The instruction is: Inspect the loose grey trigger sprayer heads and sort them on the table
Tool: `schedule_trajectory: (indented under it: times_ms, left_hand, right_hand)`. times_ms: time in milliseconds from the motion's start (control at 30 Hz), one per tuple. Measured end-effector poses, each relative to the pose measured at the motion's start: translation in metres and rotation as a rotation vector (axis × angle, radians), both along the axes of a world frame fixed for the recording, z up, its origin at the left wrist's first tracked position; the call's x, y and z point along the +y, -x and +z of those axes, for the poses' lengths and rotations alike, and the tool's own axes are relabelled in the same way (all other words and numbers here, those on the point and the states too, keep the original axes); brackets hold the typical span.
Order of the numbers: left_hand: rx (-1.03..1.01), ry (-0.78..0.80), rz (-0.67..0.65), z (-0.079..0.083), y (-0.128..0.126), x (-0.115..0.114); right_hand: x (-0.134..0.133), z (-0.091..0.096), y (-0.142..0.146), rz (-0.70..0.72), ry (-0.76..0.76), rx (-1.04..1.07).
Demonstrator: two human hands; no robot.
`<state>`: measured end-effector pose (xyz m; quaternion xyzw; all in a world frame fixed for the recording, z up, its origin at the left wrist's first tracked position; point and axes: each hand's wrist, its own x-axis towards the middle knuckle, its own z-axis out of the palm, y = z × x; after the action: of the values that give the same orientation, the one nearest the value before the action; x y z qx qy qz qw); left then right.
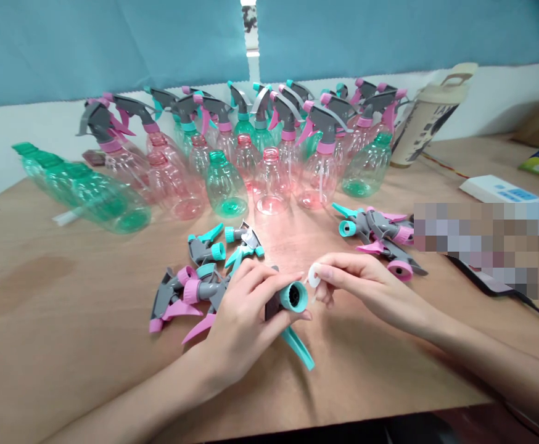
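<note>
My left hand (246,314) is wrapped round a grey and teal trigger spray head (296,297), its round collar facing right and its teal lever pointing down. Close beside that collar, my right hand (357,280) pinches a small white ring-shaped washer (314,275) between thumb and fingertips. A small gap separates the washer from the collar. Left of my left hand lie loose pink and grey spray heads (170,302), with teal ones (207,246) behind them. Another pile of spray heads (380,231) lies beyond my right hand.
Several green and pink bottles (272,185) stand across the back, many fitted with spray heads. Green bottles (107,197) lean at the left. A tall cream tumbler (429,117), a white power strip (501,188) and a dark-edged device with a cable (486,283) are at the right.
</note>
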<state>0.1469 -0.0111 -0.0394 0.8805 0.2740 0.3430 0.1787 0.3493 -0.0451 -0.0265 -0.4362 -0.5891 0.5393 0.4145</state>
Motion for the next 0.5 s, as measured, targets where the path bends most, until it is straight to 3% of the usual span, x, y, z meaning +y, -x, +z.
schedule_trajectory:
  times_ms: [167,367,500]
  left_hand:
    - [-0.014,0.014,-0.010,0.000,-0.001,-0.002]
    - [-0.031,0.041,-0.030,-0.004,-0.003,-0.005]
    - [-0.033,0.045,-0.032,-0.006,-0.003,-0.006]
  right_hand:
    - [-0.003,-0.003,0.004,-0.045,-0.073,-0.056]
    - [-0.004,-0.011,0.007,-0.105,-0.021,-0.004]
    - [-0.006,-0.014,0.008,-0.121,-0.074,0.022]
